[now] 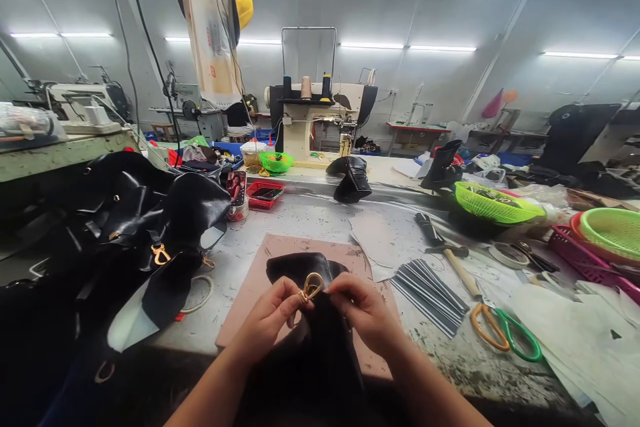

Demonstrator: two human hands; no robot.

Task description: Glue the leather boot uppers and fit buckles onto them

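Note:
My left hand (280, 307) pinches a gold metal clasp (313, 285) between thumb and fingers. Close beside it, my right hand (363, 307) is closed on the edge of a black leather piece (327, 347). That leather hangs down toward my lap, and its upper part (295, 265) rests on a pinkish-brown work board (250, 280). The clasp sits at the leather's top edge; whether it is fastened there I cannot tell.
Black leather pieces (135, 213) with gold clasps are heaped at the left. On the right lie striped strips (430, 297), a hammer (461, 272), scissors (507, 333) and a green basket (495, 203). A sewing machine (300, 130) stands behind.

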